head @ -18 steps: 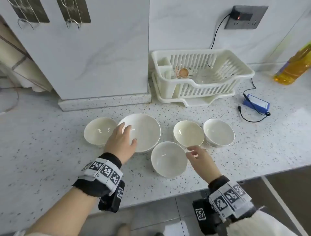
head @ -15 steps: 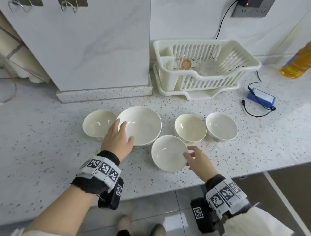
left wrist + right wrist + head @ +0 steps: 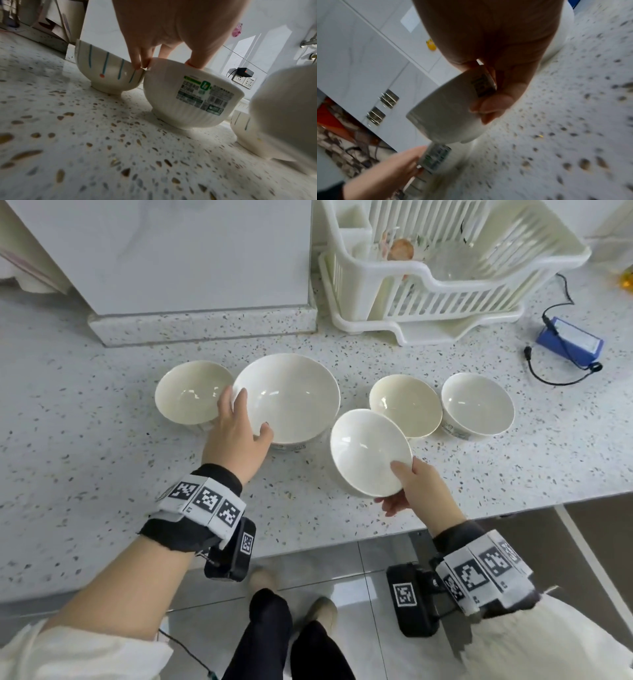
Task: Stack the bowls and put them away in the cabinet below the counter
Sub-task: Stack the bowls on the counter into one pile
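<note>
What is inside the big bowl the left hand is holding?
Nothing shows inside the big bowl: only bare glossy white and highlights. The left hand grips its near rim, thumb inside, covering a small part of the inner wall.

Speckled counter under four bowls, rack.

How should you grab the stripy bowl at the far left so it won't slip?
Take the stripy bowl by its rim, thumb inside and fingers outside, probably coming from its open left side. It stands upright on a narrow foot and its wall flares out, so the thin rim is easiest to pinch. On its right, the big bowl and the left hand crowd it.
</note>
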Tool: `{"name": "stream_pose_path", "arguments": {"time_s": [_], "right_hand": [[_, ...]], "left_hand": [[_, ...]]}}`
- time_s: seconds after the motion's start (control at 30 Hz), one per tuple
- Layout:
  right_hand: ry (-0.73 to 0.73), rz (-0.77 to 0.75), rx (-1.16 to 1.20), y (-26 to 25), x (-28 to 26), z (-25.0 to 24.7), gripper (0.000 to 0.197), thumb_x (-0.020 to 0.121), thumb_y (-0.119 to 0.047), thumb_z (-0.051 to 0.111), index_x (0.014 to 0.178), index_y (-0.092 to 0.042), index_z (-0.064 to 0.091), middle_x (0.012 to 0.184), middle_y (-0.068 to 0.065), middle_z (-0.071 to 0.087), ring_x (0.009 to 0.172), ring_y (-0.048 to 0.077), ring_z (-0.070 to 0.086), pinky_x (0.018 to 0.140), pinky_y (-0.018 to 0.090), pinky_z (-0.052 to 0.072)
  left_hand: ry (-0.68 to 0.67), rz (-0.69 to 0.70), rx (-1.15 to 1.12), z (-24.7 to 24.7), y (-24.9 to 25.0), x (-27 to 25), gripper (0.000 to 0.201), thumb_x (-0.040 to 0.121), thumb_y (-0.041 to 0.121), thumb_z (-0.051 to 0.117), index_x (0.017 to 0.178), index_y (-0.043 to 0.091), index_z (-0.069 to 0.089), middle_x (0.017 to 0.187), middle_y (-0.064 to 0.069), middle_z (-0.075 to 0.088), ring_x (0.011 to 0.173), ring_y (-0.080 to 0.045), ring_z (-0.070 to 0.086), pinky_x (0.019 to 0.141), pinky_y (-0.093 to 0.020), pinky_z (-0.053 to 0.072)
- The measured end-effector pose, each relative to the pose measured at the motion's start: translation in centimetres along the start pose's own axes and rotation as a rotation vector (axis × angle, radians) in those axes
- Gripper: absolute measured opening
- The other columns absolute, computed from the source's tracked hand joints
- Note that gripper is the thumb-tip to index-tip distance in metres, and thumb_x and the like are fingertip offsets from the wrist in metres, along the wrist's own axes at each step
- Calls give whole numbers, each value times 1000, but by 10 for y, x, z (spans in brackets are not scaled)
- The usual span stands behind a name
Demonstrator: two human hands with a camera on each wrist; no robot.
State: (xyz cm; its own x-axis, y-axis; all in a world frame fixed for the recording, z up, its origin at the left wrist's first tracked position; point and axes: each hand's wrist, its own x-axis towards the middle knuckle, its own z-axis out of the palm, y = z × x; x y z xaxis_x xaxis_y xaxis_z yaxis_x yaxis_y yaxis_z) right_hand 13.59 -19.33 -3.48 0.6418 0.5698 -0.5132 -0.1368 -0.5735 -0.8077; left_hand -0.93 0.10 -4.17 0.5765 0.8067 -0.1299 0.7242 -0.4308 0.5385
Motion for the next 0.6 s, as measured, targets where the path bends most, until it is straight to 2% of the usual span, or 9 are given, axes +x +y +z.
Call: {"name": "stream_pose_path", "arguments": {"time_s": [0.07,0.1,0.2,0.27,0.3,0.37,0.43,0.5,0.6], "right_hand": [[10,-40,39,-15,-9,-3,26,95,-14,34,112,-1,50,59,17,61,34,14,52,38,24,50],[21,-68,41,-23,-12,-3,26,95,-15,34,108,-1,51,57,16,60,34,14,49,37,23,48],[66,-172,-23,-49,-14,4,27,94,-17,33,98,-1,55,52,11,56,32,10,42,36,20,38],[102,-220,-96,-63,-7,16,27,93,-19,35,93,-2,55,49,7,53,30,6,38,35,17,33],[117,-231,-124,-68,-1,22,27,93,-21,35,92,-2,55,49,6,53,29,4,36,34,16,32],[145,-241,-182,-77,13,37,28,93,-22,36,92,-1,55,48,5,53,30,4,37,37,18,32],[170,-259,-286,-83,28,51,26,93,-22,35,90,-5,54,48,3,54,32,5,42,43,21,33],[203,-283,-417,-86,40,62,26,92,-22,34,88,-5,53,52,5,56,39,9,48,47,25,34],[231,-278,-559,-89,53,72,30,92,-22,35,90,-1,55,71,17,66,65,30,59,63,32,48]], "left_hand": [[-9,28,-27,-1,-2,3,65,88,24,47,143,10,15,155,-8,9,99,-37,58,78,-42,48],[-11,39,-51,-1,-2,4,66,89,23,48,143,11,13,155,-9,10,103,-38,57,81,-42,47],[0,63,-173,-3,-1,9,62,92,26,43,144,11,13,153,-10,14,130,-32,37,103,-41,36],[-3,27,-343,-8,-1,14,55,95,33,35,143,11,19,151,-10,20,138,-23,27,110,-35,27],[-4,6,-444,-11,-1,16,54,94,38,32,140,11,26,149,-10,26,138,-22,27,111,-34,25],[11,11,-572,-18,0,20,55,93,46,27,128,7,42,136,-14,41,131,-24,37,111,-37,28],[18,24,-559,-22,2,20,49,95,43,24,124,11,47,130,-8,45,124,-17,41,111,-38,31],[-5,47,-494,-22,0,22,48,95,42,25,129,15,45,141,-5,40,132,-16,36,113,-40,29],[-48,115,-305,-19,-6,29,44,93,35,36,130,12,43,141,-8,43,131,-19,36,107,-40,37]]}}
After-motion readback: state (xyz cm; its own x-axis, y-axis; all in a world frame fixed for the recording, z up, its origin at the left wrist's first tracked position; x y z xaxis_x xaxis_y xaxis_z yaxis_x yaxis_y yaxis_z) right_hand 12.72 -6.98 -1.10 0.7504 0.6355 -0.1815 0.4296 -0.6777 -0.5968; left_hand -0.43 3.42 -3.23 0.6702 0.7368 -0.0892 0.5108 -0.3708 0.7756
